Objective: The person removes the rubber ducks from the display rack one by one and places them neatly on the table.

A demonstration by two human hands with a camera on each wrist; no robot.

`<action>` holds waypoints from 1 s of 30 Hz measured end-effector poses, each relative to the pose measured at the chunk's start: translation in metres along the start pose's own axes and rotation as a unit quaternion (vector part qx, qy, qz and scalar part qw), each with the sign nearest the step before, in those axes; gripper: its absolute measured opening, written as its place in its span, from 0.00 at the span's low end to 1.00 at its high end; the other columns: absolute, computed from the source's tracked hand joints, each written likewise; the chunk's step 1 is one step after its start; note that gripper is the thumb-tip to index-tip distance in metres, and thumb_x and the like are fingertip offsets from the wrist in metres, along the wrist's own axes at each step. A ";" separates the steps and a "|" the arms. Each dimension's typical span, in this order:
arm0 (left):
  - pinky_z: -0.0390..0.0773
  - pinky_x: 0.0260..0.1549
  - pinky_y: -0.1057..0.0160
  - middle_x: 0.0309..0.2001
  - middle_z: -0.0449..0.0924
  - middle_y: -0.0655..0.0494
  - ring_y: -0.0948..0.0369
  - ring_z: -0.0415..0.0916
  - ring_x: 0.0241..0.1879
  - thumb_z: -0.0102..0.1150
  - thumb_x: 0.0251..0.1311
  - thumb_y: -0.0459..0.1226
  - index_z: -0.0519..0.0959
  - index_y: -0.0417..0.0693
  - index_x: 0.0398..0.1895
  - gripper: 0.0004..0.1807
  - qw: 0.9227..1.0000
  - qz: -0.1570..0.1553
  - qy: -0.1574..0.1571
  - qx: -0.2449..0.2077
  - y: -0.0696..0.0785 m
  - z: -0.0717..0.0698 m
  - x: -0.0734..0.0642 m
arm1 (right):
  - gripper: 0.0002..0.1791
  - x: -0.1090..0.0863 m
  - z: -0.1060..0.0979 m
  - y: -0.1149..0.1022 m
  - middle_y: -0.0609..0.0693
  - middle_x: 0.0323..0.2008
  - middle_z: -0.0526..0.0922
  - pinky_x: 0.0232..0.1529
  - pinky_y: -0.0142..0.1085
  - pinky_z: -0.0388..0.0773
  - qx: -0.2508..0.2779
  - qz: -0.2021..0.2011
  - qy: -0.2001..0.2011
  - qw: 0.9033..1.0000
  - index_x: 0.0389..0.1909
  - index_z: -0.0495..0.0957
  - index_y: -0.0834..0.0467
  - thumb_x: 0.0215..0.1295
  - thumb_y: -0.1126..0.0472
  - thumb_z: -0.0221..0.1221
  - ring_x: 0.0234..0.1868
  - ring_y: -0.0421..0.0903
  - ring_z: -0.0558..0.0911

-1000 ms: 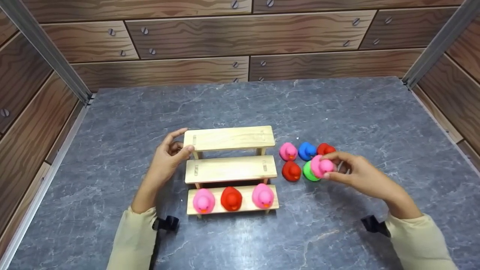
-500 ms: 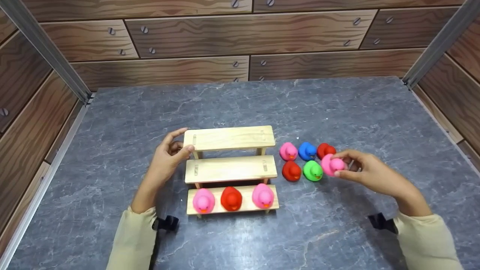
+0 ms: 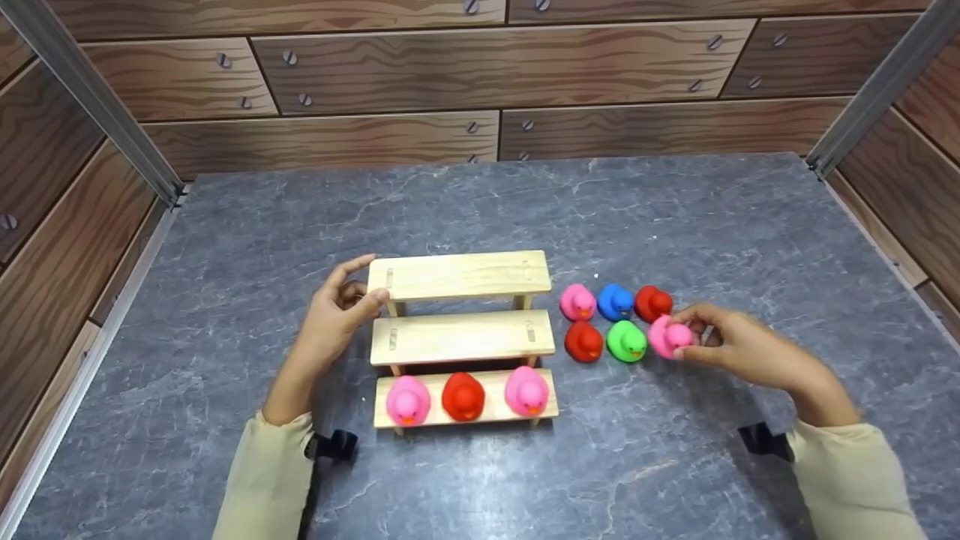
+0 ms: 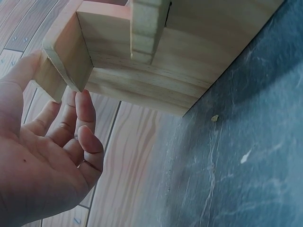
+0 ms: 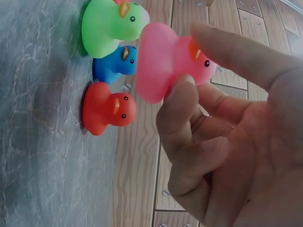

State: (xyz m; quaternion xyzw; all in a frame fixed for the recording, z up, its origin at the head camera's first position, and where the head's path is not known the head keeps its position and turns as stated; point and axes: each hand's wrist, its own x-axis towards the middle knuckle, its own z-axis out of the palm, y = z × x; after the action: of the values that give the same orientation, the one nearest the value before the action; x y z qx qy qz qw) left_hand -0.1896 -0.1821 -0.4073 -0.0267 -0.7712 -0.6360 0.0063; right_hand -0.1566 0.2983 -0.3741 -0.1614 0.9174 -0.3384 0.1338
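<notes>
Between thumb and fingers, my right hand (image 3: 739,349) pinches a pink rubber duck (image 3: 667,337) at the right end of a small group of ducks. In the right wrist view that pink duck (image 5: 158,64) has its base close to the grey surface's side, near a green duck (image 5: 111,28). My left hand (image 3: 334,315) grips the left end of the top step of a three-step wooden stand (image 3: 457,277). Seen from the left wrist, the thumb and fingers of the left hand (image 4: 52,161) close round the step's corner. The bottom step bears a pink, a red and a pink duck.
Beside the stand sit a pink duck (image 3: 577,302), a blue duck (image 3: 615,302) and a red duck (image 3: 653,302) in a back row. A red duck (image 3: 583,342) and a green duck (image 3: 626,341) sit in front. Wood-patterned walls (image 3: 495,75) enclose the grey tabletop (image 3: 300,217).
My right hand has carried the pink duck rightward from over the green duck and then down beside it. The left hand has stayed on the stand.
</notes>
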 end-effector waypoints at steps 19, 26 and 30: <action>0.78 0.38 0.64 0.31 0.79 0.50 0.55 0.78 0.34 0.60 0.62 0.32 0.65 0.47 0.69 0.31 1.000 -0.002 -0.004 -0.007 0.000 0.000 0.000 | 0.19 0.008 0.004 0.015 0.54 0.37 0.78 0.31 0.29 0.70 -0.028 0.012 -0.011 0.999 0.50 0.75 0.65 0.61 0.61 0.63 0.32 0.39 0.72; 0.78 0.37 0.65 0.30 0.79 0.52 0.55 0.77 0.34 0.60 0.62 0.32 0.65 0.46 0.69 0.31 1.000 -0.003 -0.002 -0.008 -0.001 0.000 0.000 | 0.18 0.011 0.007 0.022 0.54 0.37 0.78 0.33 0.29 0.69 -0.043 0.016 -0.011 0.999 0.49 0.76 0.65 0.61 0.61 0.64 0.34 0.40 0.71; 0.78 0.37 0.64 0.29 0.79 0.53 0.57 0.77 0.33 0.61 0.62 0.31 0.65 0.46 0.68 0.31 1.000 -0.001 0.000 -0.008 -0.001 0.000 0.000 | 0.18 0.012 0.008 0.022 0.54 0.37 0.78 0.32 0.29 0.69 -0.052 0.021 -0.014 0.998 0.48 0.75 0.65 0.60 0.61 0.64 0.34 0.42 0.71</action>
State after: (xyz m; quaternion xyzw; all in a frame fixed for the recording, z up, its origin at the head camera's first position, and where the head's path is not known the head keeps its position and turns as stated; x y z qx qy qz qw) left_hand -0.1897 -0.1823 -0.4083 -0.0261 -0.7662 -0.6420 0.0056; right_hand -0.1695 0.3051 -0.3965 -0.1531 0.9350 -0.2851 0.1449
